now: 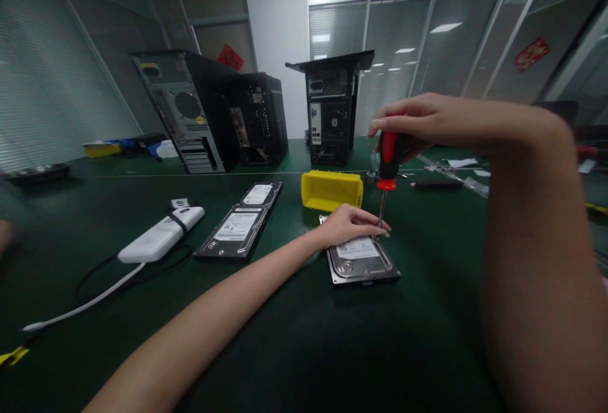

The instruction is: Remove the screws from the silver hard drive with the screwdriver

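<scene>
1. From my remote seat I see the right hand (412,123) closed around the handle of a red-and-black screwdriver (390,154), gripping it from above.
2. The screwdriver stands nearly upright, its shaft pointing down at the right edge of a hard drive (361,261).
3. That drive lies label up on the green table (294,337), beneath the left hand (349,223).
4. I have the left fingers reaching across the drive's far part, slightly parted, their tips right by the lower shaft; whether they pinch it I cannot tell.
5. The shaft's tip is hidden from me at those fingertips.
6. Just beyond the left hand sits a yellow bin (332,191); two more drives (242,223) lie to the left.
</scene>
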The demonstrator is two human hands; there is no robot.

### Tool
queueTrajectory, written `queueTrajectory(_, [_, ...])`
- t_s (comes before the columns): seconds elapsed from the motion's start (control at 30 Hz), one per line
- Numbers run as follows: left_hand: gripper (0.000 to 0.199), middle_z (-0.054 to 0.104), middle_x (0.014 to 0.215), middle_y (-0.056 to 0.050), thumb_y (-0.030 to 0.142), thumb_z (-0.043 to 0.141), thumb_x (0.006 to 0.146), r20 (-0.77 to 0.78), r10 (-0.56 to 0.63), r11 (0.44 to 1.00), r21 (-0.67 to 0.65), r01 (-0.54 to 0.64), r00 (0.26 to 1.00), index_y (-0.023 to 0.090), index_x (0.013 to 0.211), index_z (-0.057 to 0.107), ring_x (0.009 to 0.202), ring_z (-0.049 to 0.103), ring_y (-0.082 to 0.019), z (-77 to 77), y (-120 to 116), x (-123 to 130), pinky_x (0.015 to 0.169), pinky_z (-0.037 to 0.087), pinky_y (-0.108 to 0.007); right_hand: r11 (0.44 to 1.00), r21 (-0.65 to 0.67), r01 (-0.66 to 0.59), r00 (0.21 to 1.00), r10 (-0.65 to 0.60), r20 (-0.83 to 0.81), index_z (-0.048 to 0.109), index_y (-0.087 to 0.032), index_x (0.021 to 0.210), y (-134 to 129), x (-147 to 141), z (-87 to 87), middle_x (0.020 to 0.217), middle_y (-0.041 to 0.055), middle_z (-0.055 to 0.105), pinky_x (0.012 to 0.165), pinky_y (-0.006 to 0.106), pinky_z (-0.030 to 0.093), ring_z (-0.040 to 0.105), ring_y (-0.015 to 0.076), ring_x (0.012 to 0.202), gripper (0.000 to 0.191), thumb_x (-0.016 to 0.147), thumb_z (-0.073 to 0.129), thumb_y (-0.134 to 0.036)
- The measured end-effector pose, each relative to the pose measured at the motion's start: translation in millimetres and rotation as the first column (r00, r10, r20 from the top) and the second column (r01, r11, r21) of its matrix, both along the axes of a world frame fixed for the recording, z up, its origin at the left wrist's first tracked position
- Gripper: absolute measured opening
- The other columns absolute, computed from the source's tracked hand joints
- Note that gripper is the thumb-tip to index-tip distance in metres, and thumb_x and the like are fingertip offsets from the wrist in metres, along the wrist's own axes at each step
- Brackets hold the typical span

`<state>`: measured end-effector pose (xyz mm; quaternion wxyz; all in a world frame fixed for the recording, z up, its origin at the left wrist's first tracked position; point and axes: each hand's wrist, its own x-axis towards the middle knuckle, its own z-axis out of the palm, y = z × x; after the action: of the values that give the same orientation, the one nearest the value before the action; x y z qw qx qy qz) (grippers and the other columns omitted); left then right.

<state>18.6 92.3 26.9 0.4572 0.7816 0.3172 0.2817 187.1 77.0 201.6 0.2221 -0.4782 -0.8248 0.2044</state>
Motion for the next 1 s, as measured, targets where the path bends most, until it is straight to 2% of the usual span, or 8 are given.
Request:
queueTrajectory(0.1, [0.026,0.076,0.098,-0.008,0.027,0.067,0.086,-0.007,-0.019,0.999,0.038,0.019,1.0,0.015,0.106,0.077,0.08,0.065,-0.014,-1.0,1.2,-1.4,0.067,0.044,-0.022,1.0,0.0,0.006,1.0,-0.006,0.008,0.068,-0.017,0.108,-4.3,2.9,1.1,0.099,0.0101,0.072,0.077,0.034,0.057,0.069,0.0212,0.088,0.042,0.089,0.056,-0.053])
queueTrajectory(0.2, [0.027,0.076,0.099,-0.008,0.028,0.068,0.086,0.001,-0.02,0.999,0.038,0.02,1.0,0.015,0.107,0.077,0.081,0.065,-0.014,-2.8,2.5,-2.2,0.067,0.044,-0.022,0.999,-0.001,-0.039,0.999,0.039,0.011,0.066,-0.019,0.108,-4.0,8.7,1.5,0.104,0.009,0.071,0.078,0.032,0.057,0.069,0.0209,0.093,0.038,0.088,0.058,-0.05])
queueTrajectory(0.37, [0.027,0.076,0.097,-0.008,0.029,0.069,0.084,-0.009,0.011,0.999,0.034,-0.01,1.0,0.015,0.106,0.077,0.077,0.063,-0.014,-3.6,2.3,-1.6,0.063,0.041,-0.022,0.994,0.038,-0.107,0.989,0.102,0.111,0.062,-0.022,0.122,5.6,19.1,-0.1,0.114,0.0094,0.068,0.072,0.03,0.057,0.068,0.0217,0.095,0.049,0.084,0.064,-0.053])
queueTrajectory(0.47, [0.027,0.076,0.096,-0.008,0.029,0.069,0.084,0.001,0.011,1.0,0.014,-0.011,1.0,0.015,0.105,0.078,0.074,0.062,-0.013,-2.8,1.6,-0.6,0.061,0.04,-0.021,0.99,0.013,-0.141,0.987,0.139,0.084,0.057,-0.024,0.127,10.2,20.0,-2.2,0.116,0.0089,0.068,0.074,0.031,0.058,0.068,0.0222,0.097,0.052,0.083,0.066,-0.051])
queueTrajectory(0.6, [0.026,0.077,0.094,-0.009,0.028,0.07,0.083,0.018,0.01,1.0,0.01,-0.01,1.0,0.013,0.102,0.078,0.072,0.062,-0.012,-1.4,0.8,0.6,0.062,0.04,-0.021,0.985,-0.025,-0.169,0.985,0.17,0.038,0.06,-0.022,0.113,9.0,14.8,-1.8,0.11,0.0082,0.069,0.072,0.032,0.059,0.069,0.0213,0.092,0.039,0.084,0.066,-0.049])
queueTrajectory(0.77, [0.026,0.076,0.092,-0.009,0.025,0.071,0.083,0.039,0.021,0.997,-0.073,-0.018,0.999,0.012,0.104,0.077,0.071,0.063,-0.011,-0.9,-0.3,2.0,0.061,0.042,-0.02,0.988,0.035,-0.151,0.985,0.148,0.086,0.065,-0.021,0.098,3.5,12.2,1.6,0.101,0.0072,0.071,0.064,0.029,0.057,0.068,0.018,0.08,0.028,0.083,0.066,-0.044])
queueTrajectory(0.87, [0.026,0.076,0.093,-0.009,0.026,0.072,0.082,0.034,0.025,0.995,-0.093,-0.021,0.999,0.013,0.105,0.077,0.073,0.064,-0.012,-0.8,-0.6,2.2,0.062,0.043,-0.02,0.992,0.038,-0.122,0.99,0.118,0.082,0.065,-0.02,0.095,2.4,12.9,1.6,0.098,0.0076,0.072,0.064,0.03,0.057,0.069,0.0184,0.078,0.03,0.081,0.067,-0.046])
queueTrajectory(1.0, [0.026,0.076,0.096,-0.009,0.027,0.071,0.084,0.032,0.03,0.997,-0.076,-0.027,0.999,0.013,0.105,0.077,0.076,0.065,-0.012,-1.2,-0.3,1.7,0.065,0.045,-0.021,0.999,0.036,-0.012,0.997,0.009,0.073,0.065,-0.019,0.095,2.1,11.3,0.5,0.093,0.0072,0.072,0.064,0.034,0.057,0.07,0.0207,0.076,0.038,0.076,0.069,-0.052])
